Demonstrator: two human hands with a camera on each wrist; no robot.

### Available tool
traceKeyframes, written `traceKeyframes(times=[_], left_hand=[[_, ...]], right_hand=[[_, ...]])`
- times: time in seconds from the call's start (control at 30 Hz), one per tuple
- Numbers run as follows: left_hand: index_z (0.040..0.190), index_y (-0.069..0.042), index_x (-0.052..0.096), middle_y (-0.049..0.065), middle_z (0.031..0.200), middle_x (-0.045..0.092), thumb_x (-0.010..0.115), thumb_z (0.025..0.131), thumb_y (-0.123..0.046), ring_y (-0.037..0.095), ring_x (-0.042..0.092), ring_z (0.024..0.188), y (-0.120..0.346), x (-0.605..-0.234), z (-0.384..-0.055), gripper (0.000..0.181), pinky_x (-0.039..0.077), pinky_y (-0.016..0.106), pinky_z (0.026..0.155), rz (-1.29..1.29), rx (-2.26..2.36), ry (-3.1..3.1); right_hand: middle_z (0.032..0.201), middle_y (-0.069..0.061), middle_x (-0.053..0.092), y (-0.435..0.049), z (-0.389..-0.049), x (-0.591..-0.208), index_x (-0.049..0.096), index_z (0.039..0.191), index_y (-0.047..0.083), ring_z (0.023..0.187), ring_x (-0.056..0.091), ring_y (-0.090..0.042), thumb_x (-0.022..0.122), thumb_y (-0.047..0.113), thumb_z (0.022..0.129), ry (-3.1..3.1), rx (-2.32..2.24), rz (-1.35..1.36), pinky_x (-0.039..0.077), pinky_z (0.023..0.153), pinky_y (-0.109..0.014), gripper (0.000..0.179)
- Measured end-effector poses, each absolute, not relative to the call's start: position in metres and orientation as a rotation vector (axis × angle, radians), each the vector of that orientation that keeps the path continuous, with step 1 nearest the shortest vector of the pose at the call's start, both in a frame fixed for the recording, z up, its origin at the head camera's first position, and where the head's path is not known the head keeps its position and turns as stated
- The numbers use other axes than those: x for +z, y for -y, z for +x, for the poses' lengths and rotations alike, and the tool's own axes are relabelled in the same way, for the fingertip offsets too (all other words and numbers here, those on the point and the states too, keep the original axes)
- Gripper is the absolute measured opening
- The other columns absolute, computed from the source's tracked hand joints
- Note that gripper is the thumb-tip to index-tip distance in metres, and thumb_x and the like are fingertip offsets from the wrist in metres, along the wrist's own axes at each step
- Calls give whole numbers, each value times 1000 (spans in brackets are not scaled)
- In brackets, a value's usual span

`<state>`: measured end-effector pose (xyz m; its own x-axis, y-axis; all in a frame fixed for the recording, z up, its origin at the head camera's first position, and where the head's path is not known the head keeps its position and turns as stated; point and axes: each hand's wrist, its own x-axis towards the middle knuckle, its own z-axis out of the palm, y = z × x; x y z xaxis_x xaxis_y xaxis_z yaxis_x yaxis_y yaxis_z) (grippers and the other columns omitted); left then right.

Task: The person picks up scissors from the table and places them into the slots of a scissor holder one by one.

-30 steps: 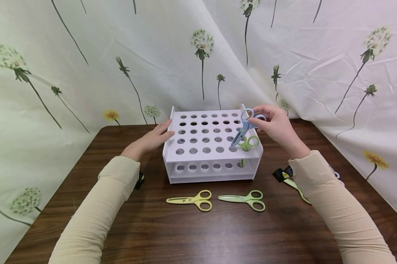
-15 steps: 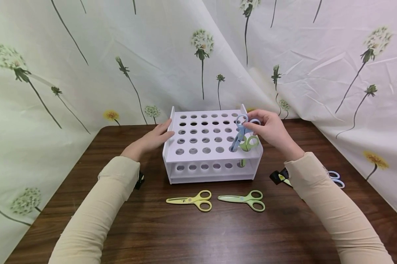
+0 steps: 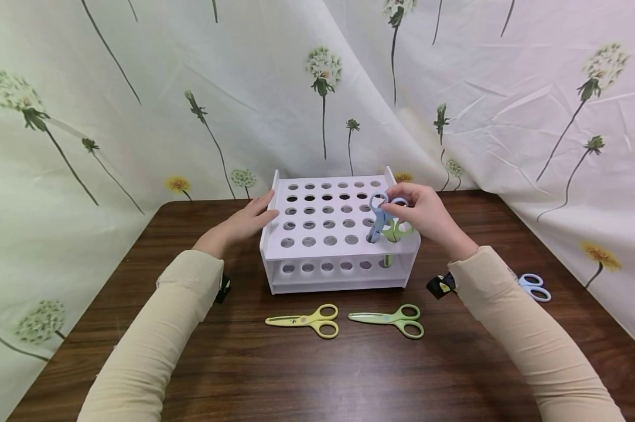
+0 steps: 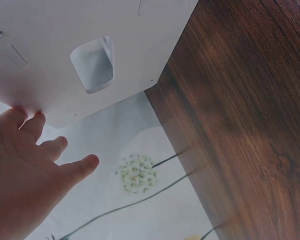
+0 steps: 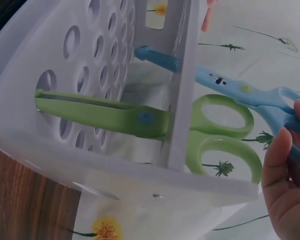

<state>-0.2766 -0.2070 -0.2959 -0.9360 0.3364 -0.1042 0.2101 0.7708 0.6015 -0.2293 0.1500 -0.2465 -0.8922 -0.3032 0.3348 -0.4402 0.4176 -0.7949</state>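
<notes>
A pale floral-print cloth (image 3: 275,88) hangs behind and at both sides of a dark wood-grain desk (image 3: 296,381). On the desk stands a white two-tier rack (image 3: 317,253), its tiers pierced by rows of round holes. A cream left sleeve (image 3: 149,340) and right sleeve (image 3: 533,334) reach forward, one toward each end of the rack. The left hand (image 3: 237,225) rests against the rack's left side panel, its fingers spread and several fingertips touching the panel. The right hand (image 3: 428,214) pinches the handle of the blue scissors (image 3: 378,223) between thumb and fingers. These scissors point blade-down, slightly tilted, through the fifth front-row hole from the left in the upper tier; the right wrist view shows their tip between the tiers. Just beside them, green scissors (image 5: 105,114) stand in the last front-row hole, their tip reaching a lower-tier hole. Before the rack lie yellow scissors (image 3: 308,320) and, to their right, a second green pair (image 3: 398,317). Farther right, a second blue pair (image 3: 527,286) lies partly hidden by the right sleeve.
</notes>
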Motion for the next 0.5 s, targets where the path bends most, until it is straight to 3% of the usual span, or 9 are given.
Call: traceKeyframes(times=[0.27,0.5], left_hand=[[150,-19,2,3,153,-1,32,97,-50,26,-7,138,206,-294,-276,69,5,51,106,429,889,-2758],[150,-20,2,12,153,-2,31,97,-50,28,-5,138,206,-294,-273,67,9,53,105,411,912,-2745]], right_hand=[[75,-5,59,-156,-249,-267,67,96,1,52,47,-10,70,17,83,2581,1457,643,41,49,-22,21],[91,-7,64,-156,-250,-270,69,94,3,63,46,-14,70,22,83,2587,1363,698,39,53,-25,21]])
